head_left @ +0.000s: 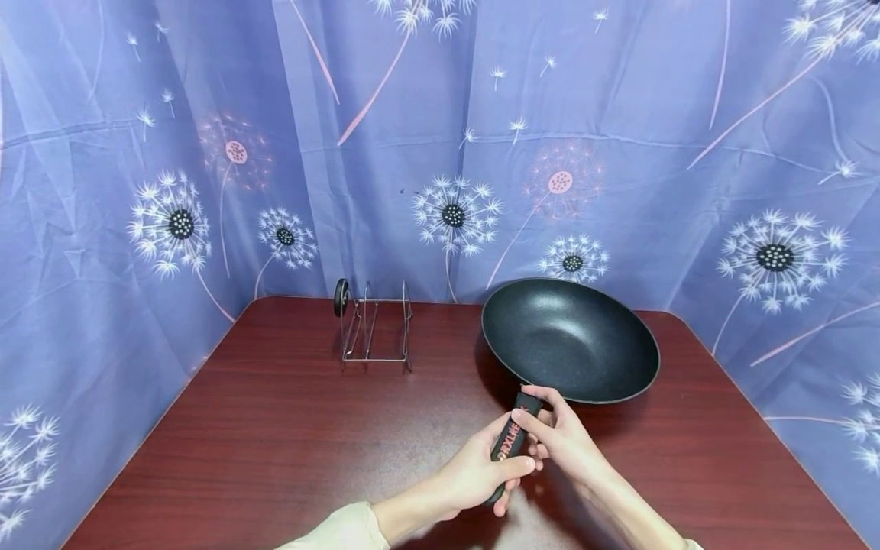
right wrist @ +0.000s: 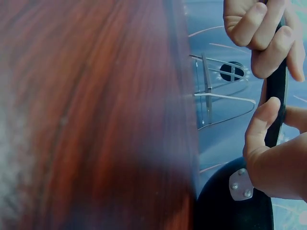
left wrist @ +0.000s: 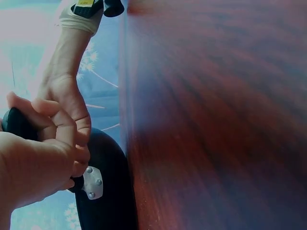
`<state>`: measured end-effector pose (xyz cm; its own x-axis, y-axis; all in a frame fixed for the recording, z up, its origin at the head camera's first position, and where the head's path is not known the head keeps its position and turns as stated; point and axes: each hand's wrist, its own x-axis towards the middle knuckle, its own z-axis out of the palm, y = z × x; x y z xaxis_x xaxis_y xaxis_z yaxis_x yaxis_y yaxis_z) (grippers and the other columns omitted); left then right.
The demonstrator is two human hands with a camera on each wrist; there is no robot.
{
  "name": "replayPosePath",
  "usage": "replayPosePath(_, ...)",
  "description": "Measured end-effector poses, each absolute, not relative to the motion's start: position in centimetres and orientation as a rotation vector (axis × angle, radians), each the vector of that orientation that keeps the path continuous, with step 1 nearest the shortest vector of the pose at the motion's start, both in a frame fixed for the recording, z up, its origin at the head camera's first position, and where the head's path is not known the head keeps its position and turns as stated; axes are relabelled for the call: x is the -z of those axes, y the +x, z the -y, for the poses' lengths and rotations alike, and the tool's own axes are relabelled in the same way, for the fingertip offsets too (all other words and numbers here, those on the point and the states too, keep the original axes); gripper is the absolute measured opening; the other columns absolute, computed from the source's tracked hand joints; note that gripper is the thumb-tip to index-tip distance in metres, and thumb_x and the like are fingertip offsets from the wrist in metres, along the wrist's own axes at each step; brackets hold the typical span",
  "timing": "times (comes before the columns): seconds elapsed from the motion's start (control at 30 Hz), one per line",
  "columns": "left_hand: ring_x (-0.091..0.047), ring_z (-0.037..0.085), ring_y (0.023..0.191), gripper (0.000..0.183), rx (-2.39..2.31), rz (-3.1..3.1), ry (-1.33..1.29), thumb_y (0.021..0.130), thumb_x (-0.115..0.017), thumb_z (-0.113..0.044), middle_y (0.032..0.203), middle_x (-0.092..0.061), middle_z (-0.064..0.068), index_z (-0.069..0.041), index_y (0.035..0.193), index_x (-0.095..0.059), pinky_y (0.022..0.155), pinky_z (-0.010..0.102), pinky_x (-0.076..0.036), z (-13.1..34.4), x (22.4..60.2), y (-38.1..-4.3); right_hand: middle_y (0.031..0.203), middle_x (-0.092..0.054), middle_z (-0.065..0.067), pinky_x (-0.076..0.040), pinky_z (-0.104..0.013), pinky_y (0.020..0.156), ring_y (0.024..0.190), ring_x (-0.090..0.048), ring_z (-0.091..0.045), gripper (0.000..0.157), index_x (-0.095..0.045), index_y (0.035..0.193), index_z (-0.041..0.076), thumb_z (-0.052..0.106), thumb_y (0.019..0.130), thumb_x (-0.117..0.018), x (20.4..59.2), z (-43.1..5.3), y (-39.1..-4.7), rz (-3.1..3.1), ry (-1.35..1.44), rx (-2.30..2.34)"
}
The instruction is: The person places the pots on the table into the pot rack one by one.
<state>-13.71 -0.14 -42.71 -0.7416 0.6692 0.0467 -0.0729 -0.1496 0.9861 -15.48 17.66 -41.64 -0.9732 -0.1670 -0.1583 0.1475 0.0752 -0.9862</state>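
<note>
A large black wok (head_left: 571, 344) stands at the back right of the table, its handle pointing toward me. My left hand (head_left: 474, 470) grips the lower part of the black handle (head_left: 509, 441), which bears red lettering. Nearer the pan, my right hand (head_left: 560, 435) pinches the handle's upper end between thumb and fingers. In the right wrist view, both hands hold the handle (right wrist: 276, 96), and a riveted metal bracket (right wrist: 241, 185) joins it to the wok (right wrist: 225, 211). The same bracket (left wrist: 93, 182) shows in the left wrist view beside the wok's dark outer wall (left wrist: 108, 201).
A wire rack (head_left: 374, 328) with a round black piece (head_left: 341, 297) on its left side stands at the back left. The dark red wooden table (head_left: 275, 443) ends at a blue curtain (head_left: 385, 191) with dandelion prints, which surrounds the back and both sides.
</note>
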Motion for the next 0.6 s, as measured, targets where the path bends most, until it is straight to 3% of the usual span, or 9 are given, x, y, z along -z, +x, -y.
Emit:
replayPosePath(0.23, -0.045, 0.009, 0.041, 0.029, -1.923, -1.664, 0.677, 0.096, -0.060, -0.008, 0.080, -0.053, -0.003, -0.010, 0.123, -0.049, 0.037, 0.022, -0.043, 0.1, 42.7, -13.9, 0.085, -0.062, -0.003, -0.052, -0.022, 0.057, 0.061, -0.059, -0.011, 0.061, -0.038, 0.144, 0.006, 0.017, 0.092, -0.070, 41.4, -17.3, -15.4, -2.151, 0.020, 2.033)
replayPosePath(0.47, -0.046, 0.009, 0.038, 0.032, -1.931, -1.662, 0.721, 0.094, -0.059, -0.007, 0.077, -0.052, -0.003, -0.010, 0.124, -0.049, 0.038, 0.022, -0.043, 0.4, 42.3, -14.3, 0.087, -0.064, -0.003, -0.052, -0.023, 0.057, 0.060, -0.057, -0.009, 0.060, -0.038, 0.144, 0.003, 0.013, 0.093, -0.068, 40.7, -16.9, -15.5, -2.146, 0.000, 2.076)
replayPosePath(0.6, -0.046, 0.008, 0.039, 0.033, -1.950, -1.663, 0.760, 0.094, -0.058, -0.007, 0.080, -0.052, -0.002, -0.012, 0.125, -0.049, 0.039, 0.022, -0.044, 0.3, 41.8, -14.6, 0.088, -0.066, -0.002, -0.052, -0.023, 0.059, 0.061, -0.058, -0.009, 0.058, -0.041, 0.142, 0.008, 0.013, 0.093, -0.069, 40.1, -16.9, -15.8, -2.177, -0.012, 2.089)
